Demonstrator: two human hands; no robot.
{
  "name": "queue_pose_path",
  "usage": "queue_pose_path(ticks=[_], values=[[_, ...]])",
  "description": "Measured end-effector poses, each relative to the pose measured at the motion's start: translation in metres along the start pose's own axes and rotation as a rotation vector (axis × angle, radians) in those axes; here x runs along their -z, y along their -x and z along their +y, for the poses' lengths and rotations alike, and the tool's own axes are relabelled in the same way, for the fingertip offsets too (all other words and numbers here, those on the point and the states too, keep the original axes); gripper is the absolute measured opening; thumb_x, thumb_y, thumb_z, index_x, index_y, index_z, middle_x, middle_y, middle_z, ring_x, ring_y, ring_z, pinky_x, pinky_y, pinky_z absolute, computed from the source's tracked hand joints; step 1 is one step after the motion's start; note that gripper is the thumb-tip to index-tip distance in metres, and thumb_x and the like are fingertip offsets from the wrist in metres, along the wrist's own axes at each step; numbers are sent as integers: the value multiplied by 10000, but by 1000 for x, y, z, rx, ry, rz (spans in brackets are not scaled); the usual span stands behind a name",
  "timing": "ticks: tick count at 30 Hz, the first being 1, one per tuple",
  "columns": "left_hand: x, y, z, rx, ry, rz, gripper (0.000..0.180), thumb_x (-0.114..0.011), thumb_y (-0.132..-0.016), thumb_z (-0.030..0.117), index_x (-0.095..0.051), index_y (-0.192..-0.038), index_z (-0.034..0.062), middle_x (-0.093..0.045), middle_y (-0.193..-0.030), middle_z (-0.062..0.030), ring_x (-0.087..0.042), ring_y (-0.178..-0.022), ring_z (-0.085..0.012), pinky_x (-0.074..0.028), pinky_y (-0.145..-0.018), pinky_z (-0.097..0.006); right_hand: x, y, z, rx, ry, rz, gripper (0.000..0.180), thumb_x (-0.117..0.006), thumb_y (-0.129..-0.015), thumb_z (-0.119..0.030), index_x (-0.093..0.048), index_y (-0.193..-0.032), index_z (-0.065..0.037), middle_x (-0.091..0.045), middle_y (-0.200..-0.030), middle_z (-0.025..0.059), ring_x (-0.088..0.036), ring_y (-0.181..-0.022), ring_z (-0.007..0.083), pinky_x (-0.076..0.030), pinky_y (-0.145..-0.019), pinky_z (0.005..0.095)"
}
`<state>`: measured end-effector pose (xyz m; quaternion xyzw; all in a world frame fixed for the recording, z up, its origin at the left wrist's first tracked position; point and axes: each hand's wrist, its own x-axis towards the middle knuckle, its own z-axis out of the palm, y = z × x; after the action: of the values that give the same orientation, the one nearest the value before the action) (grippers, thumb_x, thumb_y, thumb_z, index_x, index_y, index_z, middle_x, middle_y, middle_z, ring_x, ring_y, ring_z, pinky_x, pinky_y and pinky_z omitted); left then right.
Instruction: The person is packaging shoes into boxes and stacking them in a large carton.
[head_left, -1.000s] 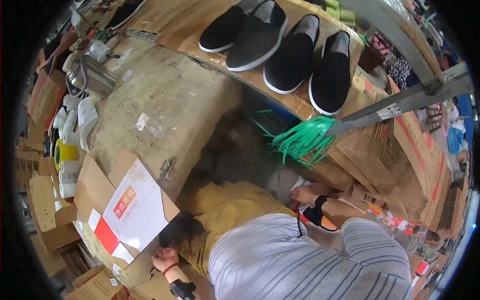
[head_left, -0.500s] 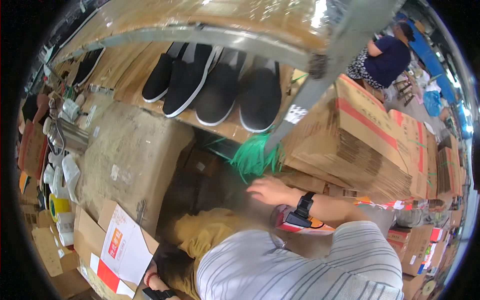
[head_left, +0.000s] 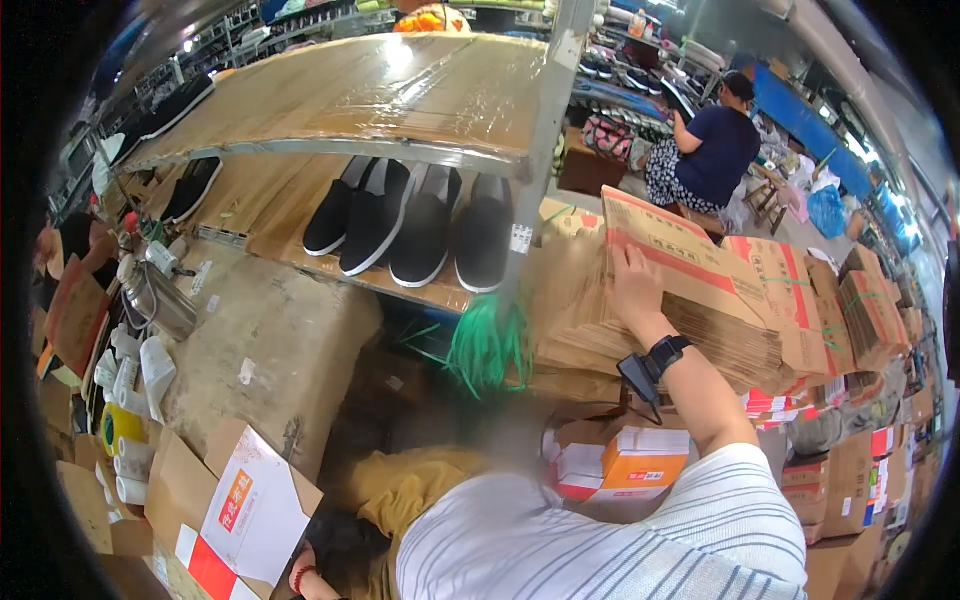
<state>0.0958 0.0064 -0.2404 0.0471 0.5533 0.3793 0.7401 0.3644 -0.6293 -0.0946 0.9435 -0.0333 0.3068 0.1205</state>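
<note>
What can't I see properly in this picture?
All in the head view:
Left hand: its fingers seem hidden beside the white-and-red box, so I can't tell what it holds.
Right hand: its back hides the palm; gripping or just resting on the cartons is unclear.
Dark space: shadow and blur hide what's inside.
Black shoes: upper shelf covers their heels.

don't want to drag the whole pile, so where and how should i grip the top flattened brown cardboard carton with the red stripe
Probably pinch the top flattened brown cardboard carton at its left edge from the near left, thumb under, fingers over. It looks broad and thin, that edge is exposed, and other red-striped cartons lie beyond its right end. The right hand is there.
</note>
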Motion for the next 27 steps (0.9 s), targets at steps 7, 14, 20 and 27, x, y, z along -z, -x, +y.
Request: queue_pose_path(ticks=[7,14,20,27], values=[[6,-3,4,50,5,-37,504,-340,-913,437,-518,-1239,97,-528,-1286,-74,-480,-1179,-284,-370,-978,-444,50,2,3,120,30,-276,365,-489,-845,-147,-523,-1202,-83,-595,-1138,181,-628,-963,295,-524,-739,403],[0,-3,3,66,-9,-61,514,-341,-908,456,-510,-1244,106,-525,-1283,-75,-481,-1172,-283,-369,-975,-442,94,76,-20,321,-338,-64,435,-583,-779,-129,-520,-1209,-142,-580,-1169,136,-578,-1048,316,-489,-790,453],[-3,-3,3,91,-8,-83,523,-342,-904,473,-503,-1248,114,-523,-1280,-76,-482,-1167,-283,-368,-971,-440,53,100,70,97,-99,106,442,-621,-682,-28,-609,-1106,-151,-620,-1086,77,-572,-1049,247,-463,-865,389],[-1,0,4,115,4,-95,533,-343,-900,492,-495,-1253,123,-519,-1277,-76,-483,-1161,-282,-368,-968,-438,115,18,132,-297,-343,597,238,-628,-837,-131,-624,-1060,-48,-649,-1047,140,-625,-951,296,-490,-819,383]])
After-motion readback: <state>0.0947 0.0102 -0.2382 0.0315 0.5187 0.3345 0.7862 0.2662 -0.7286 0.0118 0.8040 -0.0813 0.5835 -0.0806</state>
